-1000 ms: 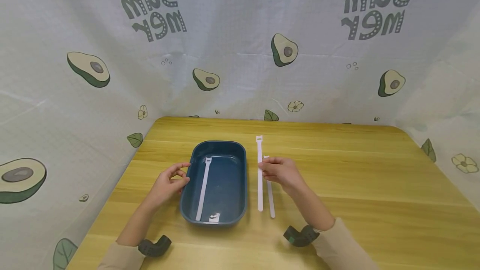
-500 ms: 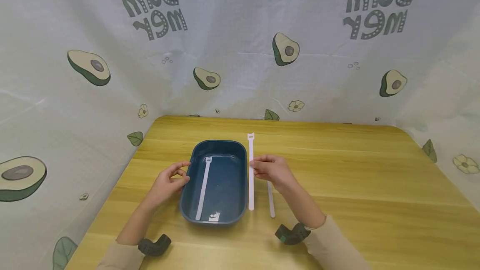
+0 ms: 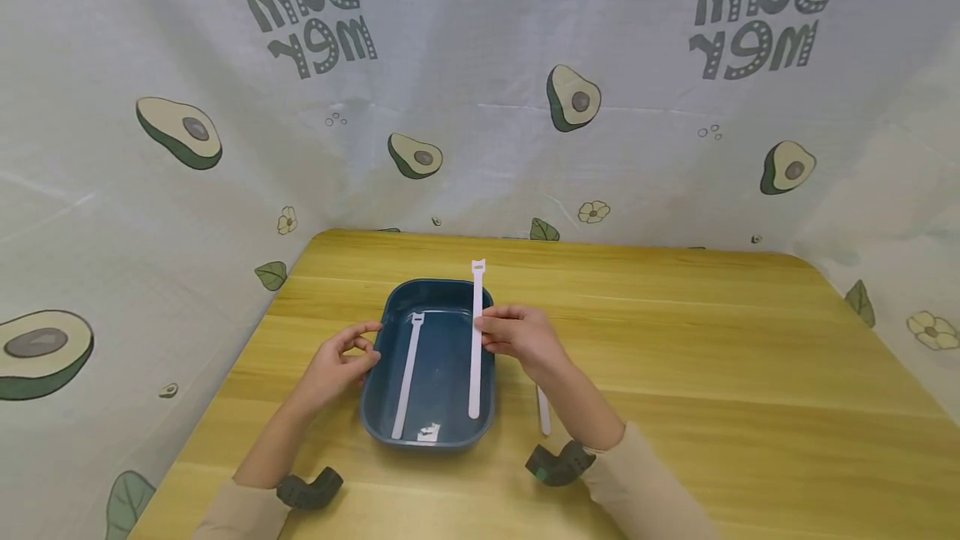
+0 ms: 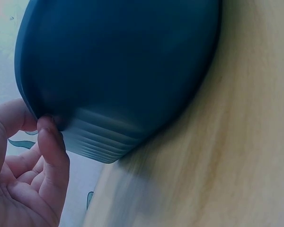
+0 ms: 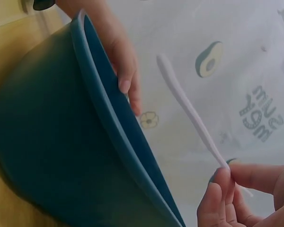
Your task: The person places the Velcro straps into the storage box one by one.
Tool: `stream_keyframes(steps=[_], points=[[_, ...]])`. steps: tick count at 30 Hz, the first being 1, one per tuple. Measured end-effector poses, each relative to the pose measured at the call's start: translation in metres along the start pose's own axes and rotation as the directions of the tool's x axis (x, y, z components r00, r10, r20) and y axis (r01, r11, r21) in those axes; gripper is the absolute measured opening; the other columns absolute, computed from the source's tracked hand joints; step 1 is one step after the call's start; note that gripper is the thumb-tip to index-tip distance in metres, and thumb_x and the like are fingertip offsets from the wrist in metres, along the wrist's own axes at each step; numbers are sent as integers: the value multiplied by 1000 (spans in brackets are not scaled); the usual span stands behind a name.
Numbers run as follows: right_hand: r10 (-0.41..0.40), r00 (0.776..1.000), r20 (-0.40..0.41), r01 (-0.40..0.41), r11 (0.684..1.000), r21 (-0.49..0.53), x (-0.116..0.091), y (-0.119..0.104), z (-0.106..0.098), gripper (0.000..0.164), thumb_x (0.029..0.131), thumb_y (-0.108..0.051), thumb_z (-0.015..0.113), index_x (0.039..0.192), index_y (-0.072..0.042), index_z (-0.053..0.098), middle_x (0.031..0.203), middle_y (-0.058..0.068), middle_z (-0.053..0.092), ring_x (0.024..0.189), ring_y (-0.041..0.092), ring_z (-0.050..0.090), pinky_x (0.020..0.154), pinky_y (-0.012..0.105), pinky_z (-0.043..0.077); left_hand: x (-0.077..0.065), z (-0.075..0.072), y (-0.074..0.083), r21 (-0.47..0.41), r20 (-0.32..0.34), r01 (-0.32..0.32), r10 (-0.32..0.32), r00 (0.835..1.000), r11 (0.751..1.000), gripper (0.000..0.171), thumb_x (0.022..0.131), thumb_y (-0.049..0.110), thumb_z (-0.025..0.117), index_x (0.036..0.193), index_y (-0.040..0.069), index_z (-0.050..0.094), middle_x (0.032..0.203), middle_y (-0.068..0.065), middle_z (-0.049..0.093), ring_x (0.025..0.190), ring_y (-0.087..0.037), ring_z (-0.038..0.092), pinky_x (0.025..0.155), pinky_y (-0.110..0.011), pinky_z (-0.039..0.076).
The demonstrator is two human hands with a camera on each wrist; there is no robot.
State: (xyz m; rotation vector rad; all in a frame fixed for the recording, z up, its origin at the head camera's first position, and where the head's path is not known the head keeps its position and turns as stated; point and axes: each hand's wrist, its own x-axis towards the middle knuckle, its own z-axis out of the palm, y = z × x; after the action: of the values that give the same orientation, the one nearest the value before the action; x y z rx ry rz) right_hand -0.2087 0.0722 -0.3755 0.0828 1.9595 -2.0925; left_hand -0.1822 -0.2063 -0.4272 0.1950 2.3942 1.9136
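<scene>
In the head view a dark blue rectangular basin stands on the table. My left hand pinches its left rim; the left wrist view shows thumb and finger on either side of that edge. Inside, along the left, lies one white hook-and-loop cable tie. My right hand pinches a second white cable tie near its middle, slotted head away from me, above the basin's right side. The right wrist view has this tie clear of the rim. A third tie lies on the table, partly hidden by my right arm.
The wooden table stretches out to the right of the basin. A pale cloth printed with avocados hangs behind and at the sides. Each wrist carries a dark curved device, such as the right one.
My right hand has carried its cable tie leftward from beside the basin to above its right side. The left hand has kept its place on the rim.
</scene>
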Motion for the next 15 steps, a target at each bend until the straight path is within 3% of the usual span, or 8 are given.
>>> stream_keyframes(steps=[15], points=[[-7,999,44,7,1000,-2,4,0,33,20,81,-4,69,97,7,63,78,11,65,60,15,62,61,27,53,0,0,0,3,2,7,-7,1000,1000,41,86,2,61,126,-1,49,87,-14,48,48,-21,48,51,-25,45]])
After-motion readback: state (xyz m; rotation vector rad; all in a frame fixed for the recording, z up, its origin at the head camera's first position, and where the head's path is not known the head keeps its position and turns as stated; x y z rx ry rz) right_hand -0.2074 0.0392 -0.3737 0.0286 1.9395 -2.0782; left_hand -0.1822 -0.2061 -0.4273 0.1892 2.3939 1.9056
